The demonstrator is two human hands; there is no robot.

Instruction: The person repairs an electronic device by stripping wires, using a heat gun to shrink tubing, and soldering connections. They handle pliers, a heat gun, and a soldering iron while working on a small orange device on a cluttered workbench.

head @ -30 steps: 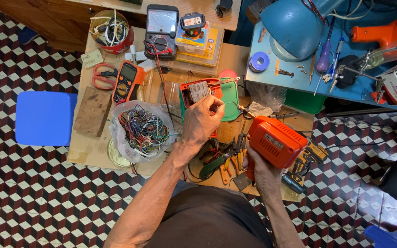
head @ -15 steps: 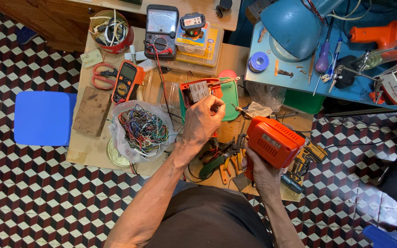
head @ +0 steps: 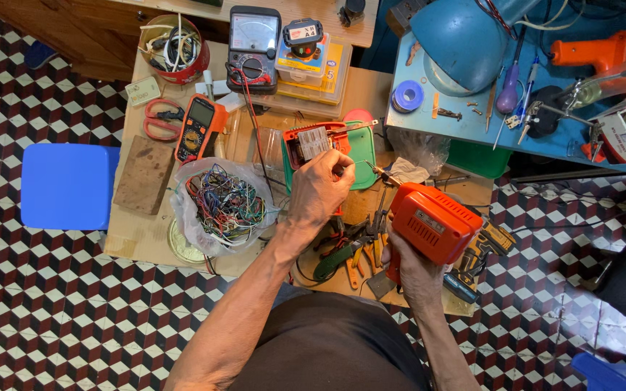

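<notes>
The left hand (head: pixel 319 190) pinches a thin wire at a small red device (head: pixel 311 143) with a pale ribbed block, over the wooden bench (head: pixel 143 239). The right hand (head: pixel 416 274) grips a boxy orange plastic soldering gun (head: pixel 432 223) (tip toward the device). Beside them: a crinkled bag of coloured wires (head: pixel 224 201) and an orange multimeter (head: pixel 200 127).

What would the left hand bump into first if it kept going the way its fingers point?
Probably the small red open device with grey parts, just beyond the left hand; its fingers seem to touch it, though depth is unclear.
</notes>
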